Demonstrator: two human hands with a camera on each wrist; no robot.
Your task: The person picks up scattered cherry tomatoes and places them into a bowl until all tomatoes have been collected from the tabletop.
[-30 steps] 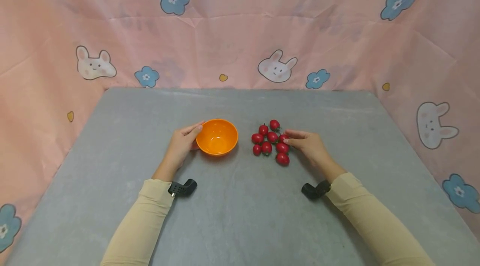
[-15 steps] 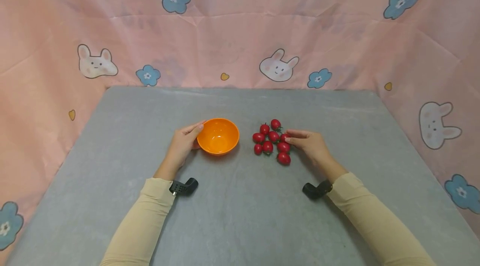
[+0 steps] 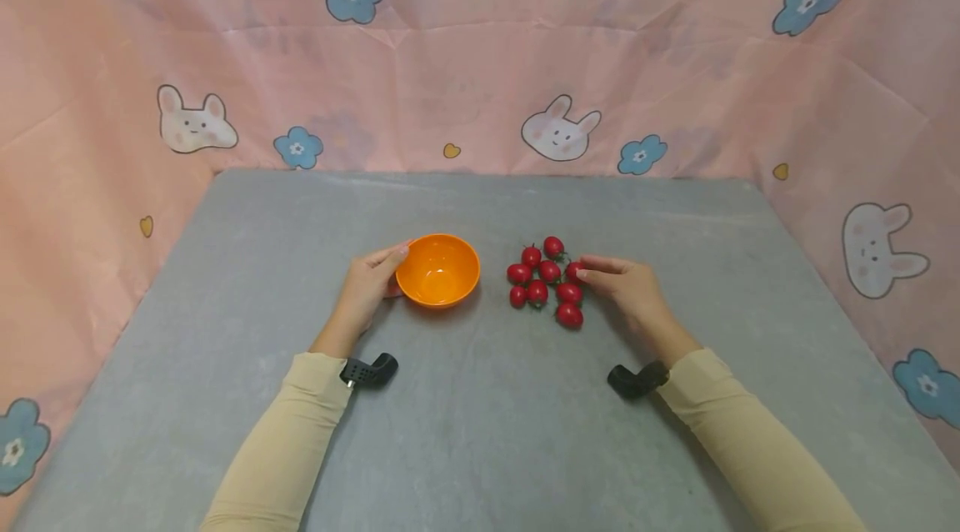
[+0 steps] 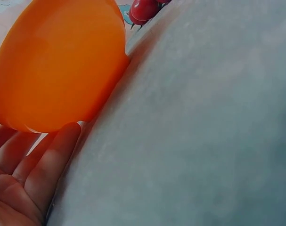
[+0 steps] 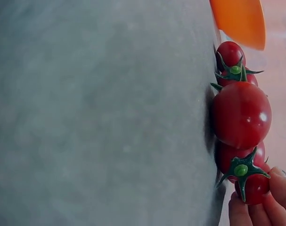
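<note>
In the head view, an orange bowl stands upright on the grey table, with nothing inside it. My left hand holds it at the left side, thumb at the rim and fingers lower down. The left wrist view shows those fingers against the bowl's underside. To the right of the bowl lie several red cherry tomatoes in a loose cluster. My right hand pinches the rightmost cherry tomato between thumb and fingers. Its green calyx faces the right wrist camera.
The grey table reaches back to a pink curtain printed with rabbits and flowers, which also hangs at both sides. A black wrist device sits on the left wrist and another black device on the right.
The right hand and the pinched cherry tomato have shifted very slightly right and away from the neighbouring tomatoes. The left hand keeps its hold on the bowl; the whole view has drifted a little.
</note>
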